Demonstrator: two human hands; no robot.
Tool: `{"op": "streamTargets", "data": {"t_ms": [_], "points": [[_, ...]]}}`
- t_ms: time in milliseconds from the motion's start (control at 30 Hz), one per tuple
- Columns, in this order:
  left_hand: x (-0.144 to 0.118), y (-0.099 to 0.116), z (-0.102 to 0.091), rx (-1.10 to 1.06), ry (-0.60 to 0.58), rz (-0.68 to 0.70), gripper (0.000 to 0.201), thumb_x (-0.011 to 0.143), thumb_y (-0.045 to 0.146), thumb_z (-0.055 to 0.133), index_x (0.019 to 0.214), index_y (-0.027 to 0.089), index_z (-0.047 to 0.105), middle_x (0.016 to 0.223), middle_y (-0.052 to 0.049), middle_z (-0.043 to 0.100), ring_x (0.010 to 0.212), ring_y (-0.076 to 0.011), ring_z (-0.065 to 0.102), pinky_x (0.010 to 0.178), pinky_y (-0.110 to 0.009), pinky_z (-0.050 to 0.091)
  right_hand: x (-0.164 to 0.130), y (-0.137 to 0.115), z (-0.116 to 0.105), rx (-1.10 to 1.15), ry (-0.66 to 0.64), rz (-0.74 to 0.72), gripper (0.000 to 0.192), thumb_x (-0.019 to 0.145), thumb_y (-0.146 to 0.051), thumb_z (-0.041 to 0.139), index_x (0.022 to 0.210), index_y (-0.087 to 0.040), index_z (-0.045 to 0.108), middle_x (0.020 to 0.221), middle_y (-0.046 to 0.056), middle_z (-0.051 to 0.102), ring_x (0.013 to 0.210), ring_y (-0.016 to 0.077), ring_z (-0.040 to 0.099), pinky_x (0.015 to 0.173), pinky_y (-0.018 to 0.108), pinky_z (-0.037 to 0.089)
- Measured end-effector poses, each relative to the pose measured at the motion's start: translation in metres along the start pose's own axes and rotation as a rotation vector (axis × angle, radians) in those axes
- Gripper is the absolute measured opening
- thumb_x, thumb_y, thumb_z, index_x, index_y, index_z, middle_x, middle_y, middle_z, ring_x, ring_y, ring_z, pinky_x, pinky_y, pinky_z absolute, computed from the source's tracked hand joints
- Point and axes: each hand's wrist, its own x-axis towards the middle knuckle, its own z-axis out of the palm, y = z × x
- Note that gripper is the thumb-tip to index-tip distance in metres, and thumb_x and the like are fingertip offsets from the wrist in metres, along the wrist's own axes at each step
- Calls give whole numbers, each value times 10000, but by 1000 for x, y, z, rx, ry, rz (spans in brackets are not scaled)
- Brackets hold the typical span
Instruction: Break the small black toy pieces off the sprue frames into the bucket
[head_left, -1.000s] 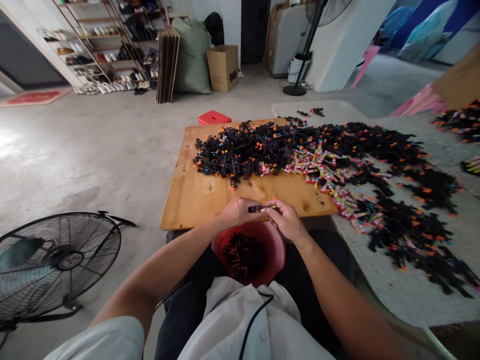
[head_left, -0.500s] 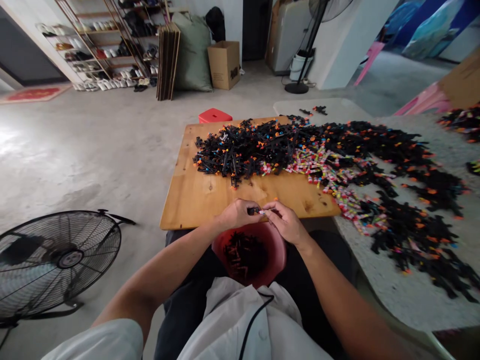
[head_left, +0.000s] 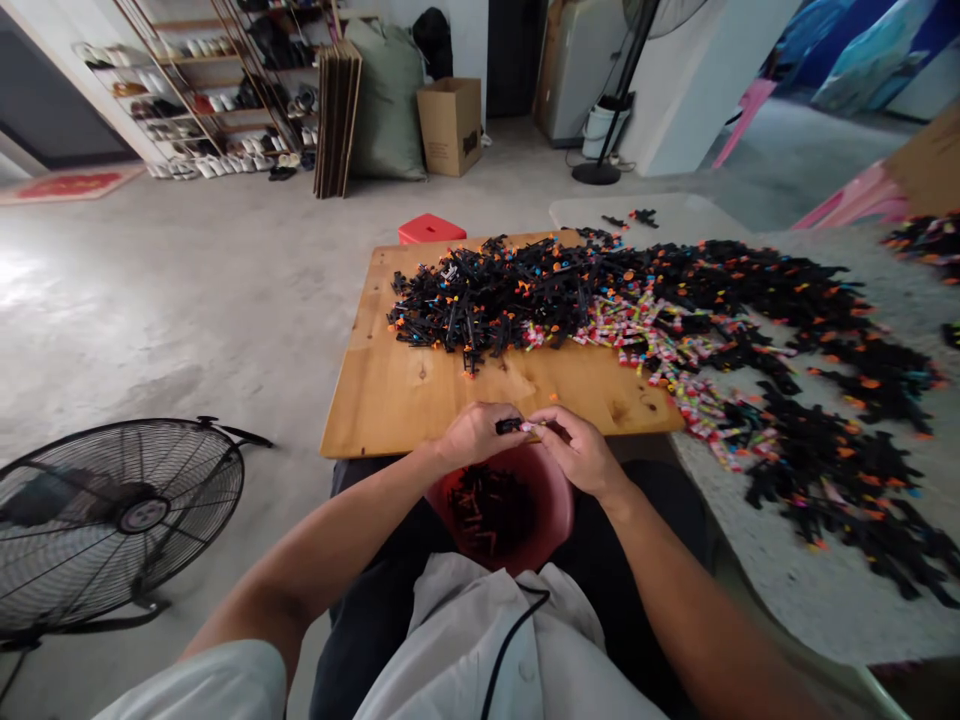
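Above the near edge of the wooden board, my left hand (head_left: 476,432) is closed around a small black toy gun (head_left: 508,426). Fingers of my right hand (head_left: 576,448) pinch a small pink-and-white tube (head_left: 531,427) against one end of it. Fingers cover much of both pieces, so I cannot tell whether they are joined. Directly below my hands, a red bucket (head_left: 559,515) between my legs holds many black pieces and a few paler ones. Beyond my hands lie a heap of black toy guns (head_left: 480,300) with orange and blue bits and a pile of pink, white and green tubes (head_left: 637,325).
The wooden board (head_left: 420,400) adjoins a pale speckled tabletop (head_left: 795,590) on the right, where more black toy guns (head_left: 832,450) are spread. A red stool (head_left: 432,228) stands behind the board. On the floor at left is a black fan (head_left: 142,515).
My hands stay together over the bucket, with only slight finger movement. A little more of the black toy gun shows between them. The view has shifted slightly.
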Motion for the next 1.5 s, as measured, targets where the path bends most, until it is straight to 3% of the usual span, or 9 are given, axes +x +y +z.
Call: {"op": "streamTargets", "data": {"t_ms": [233, 333, 433, 600, 767, 900, 1100, 1333, 1500], "points": [[1, -5, -1, -141, 42, -37, 356, 881, 503, 763, 858, 153, 703, 789, -4, 678, 720, -119, 576, 672, -221, 435, -8, 3, 1, 39, 117, -53, 257, 1003, -457, 651, 1035, -222, 748, 985, 65, 774, 897, 204, 714, 879, 329, 568], [0, -3, -5, -234, -48, -23, 383, 885, 538, 721, 910, 157, 703, 834, -18, 679, 757, -141, 582, 705, -252, 453, -10, 3, 2, 75, 120, -17, 269, 988, -471, 671, 1027, -217, 750, 929, 53, 759, 812, 183, 689, 793, 305, 561], [-2, 0, -11, -387, -138, 14, 390, 965, 506, 535, 957, 157, 709, 876, -36, 680, 809, -164, 590, 766, -286, 471, -11, 2, 4, 138, 118, 47, 295, 969, -497, 695, 1031, -213, 745, 809, 22, 714, 679, 153, 629, 668, 279, 528], [-3, 6, -14, -531, -152, -101, 441, 987, 568, 526, 802, 172, 591, 656, 36, 488, 608, -107, 455, 606, -247, 398, -13, -1, 9, 265, 139, 104, 309, 956, -505, 713, 1041, -208, 723, 693, -21, 629, 587, 134, 569, 578, 267, 471], [-3, 10, -10, -582, -205, -168, 545, 971, 704, 555, 881, 168, 586, 665, 18, 612, 551, -99, 561, 549, -216, 447, -16, 0, 10, 313, 162, 99, 295, 963, -494, 709, 1045, -211, 717, 687, -25, 619, 590, 131, 558, 576, 267, 461], [-4, 13, -9, -507, -208, -196, 484, 924, 632, 700, 952, 151, 654, 662, 17, 657, 531, -100, 598, 533, -203, 477, -16, 3, 7, 271, 133, 100, 287, 972, -485, 702, 1067, -215, 725, 742, -12, 660, 605, 128, 574, 581, 262, 468], [-8, 18, -10, -399, -202, -173, 415, 954, 570, 698, 912, 157, 677, 654, 17, 672, 549, -107, 631, 547, -200, 475, -19, 4, 7, 257, 122, 137, 315, 945, -504, 729, 1072, -215, 726, 824, 11, 710, 644, 134, 605, 620, 270, 511], [-11, 11, -10, -216, -91, 66, 292, 945, 469, 754, 961, 178, 747, 814, -17, 752, 718, -116, 685, 703, -210, 506, -23, 2, 3, 285, 65, 153, 322, 923, -513, 753, 1060, -222, 741, 965, 53, 764, 796, 176, 682, 717, 295, 553], [-9, 8, -8, -349, -157, -86, 337, 947, 516, 728, 953, 181, 689, 744, 8, 714, 649, -114, 669, 641, -210, 508, -23, 3, 2, 268, 86, 150, 310, 928, -501, 750, 1045, -215, 723, 879, 28, 732, 718, 153, 646, 675, 281, 528]]}}
